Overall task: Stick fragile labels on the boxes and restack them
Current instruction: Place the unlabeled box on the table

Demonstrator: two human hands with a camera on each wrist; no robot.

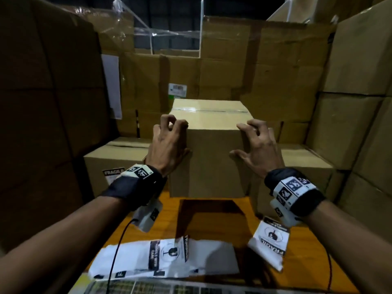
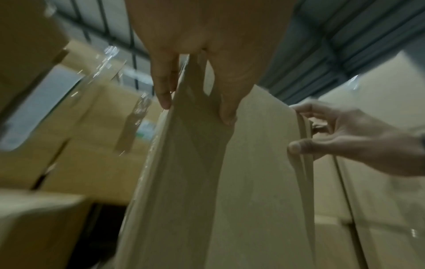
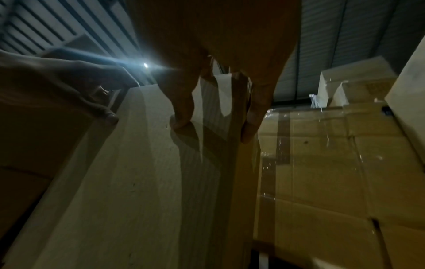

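A plain brown cardboard box (image 1: pixel 212 158) with clear tape along its top seam stands upright at the far edge of the orange wooden bench (image 1: pixel 169 211), its near face bare of any label. The left hand (image 1: pixel 168 145) clasps the box's upper left corner: the thumb lies on the near face and the curled fingers hook over the top edge and left side. The right hand (image 1: pixel 257 148) clasps the upper right corner in the same way, thumb spread on the near face and bent fingers (image 1: pixel 252 125) gripping over the top edge. Both wrist views show a thumb pressed flat on the cardboard and fingers wrapped round the side.

Near the front edge of the bench lies a white strip of fragile labels (image 1: pixel 161 254) printed with a black wine-glass mark, and toward the right front a smaller white fragile label sheet (image 1: pixel 270 240) lies at a slant, apart from the strip.

To the left of the held box, just behind the bench's far left corner, sits a lower brown carton (image 1: pixel 112 160) with a fragile sticker (image 1: pixel 111 175) on its near face. Tall stacks of brown cartons (image 1: pixel 275 71), some wrapped in clear film, rise all around.
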